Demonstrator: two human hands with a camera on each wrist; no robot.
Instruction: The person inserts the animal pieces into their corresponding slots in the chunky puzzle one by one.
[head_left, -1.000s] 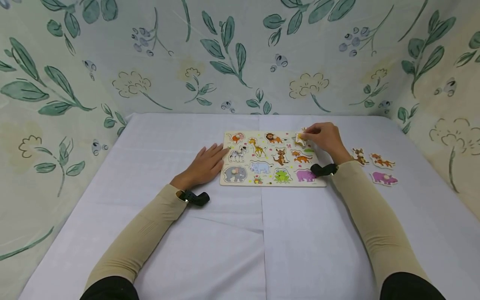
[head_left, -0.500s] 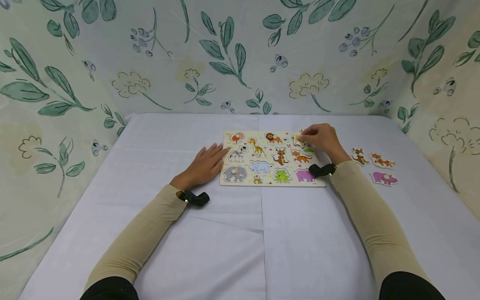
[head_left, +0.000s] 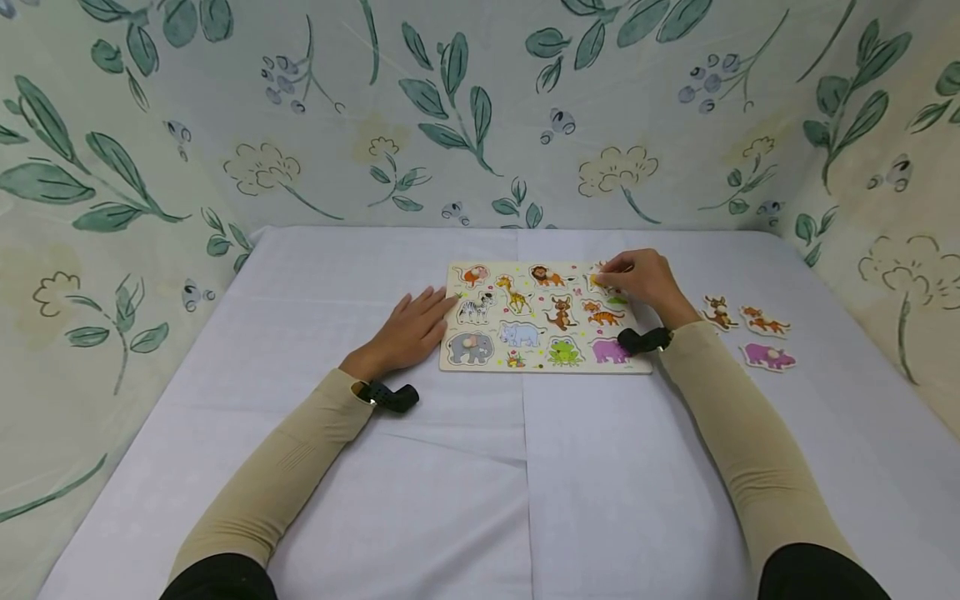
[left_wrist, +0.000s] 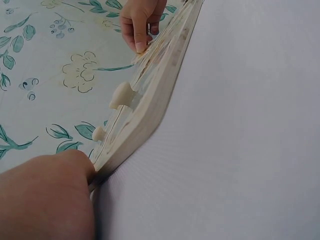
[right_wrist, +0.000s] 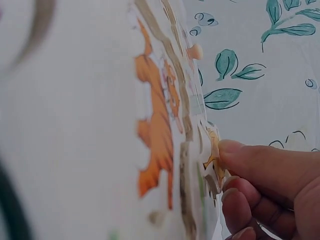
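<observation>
A wooden animal puzzle board (head_left: 540,364) lies on the white-covered table. My left hand (head_left: 408,327) lies flat at its left edge, fingers straight, fingertips overlapping the rim. At the upper right corner my right hand (head_left: 645,279) pinches a yellow-orange animal puzzle piece (right_wrist: 214,152) by thumb and fingers. In the right wrist view the piece stands tilted at the board's surface, over a recess there; its far part is hidden by the fingers. Raised knobs (left_wrist: 122,96) show on the board in the left wrist view. The tiger picture (head_left: 602,314) lies just below the right hand.
Right of the board lie three loose puzzle pieces: a brown kangaroo-like animal (head_left: 720,312), a tiger (head_left: 765,322) and a purple hippo (head_left: 768,357). A floral cloth (head_left: 465,108) hangs behind the table. The right forearm passes close beside the loose pieces.
My right hand has shifted slightly down and left with the piece, which sits lower against the board's corner. The left hand and board have not moved.
</observation>
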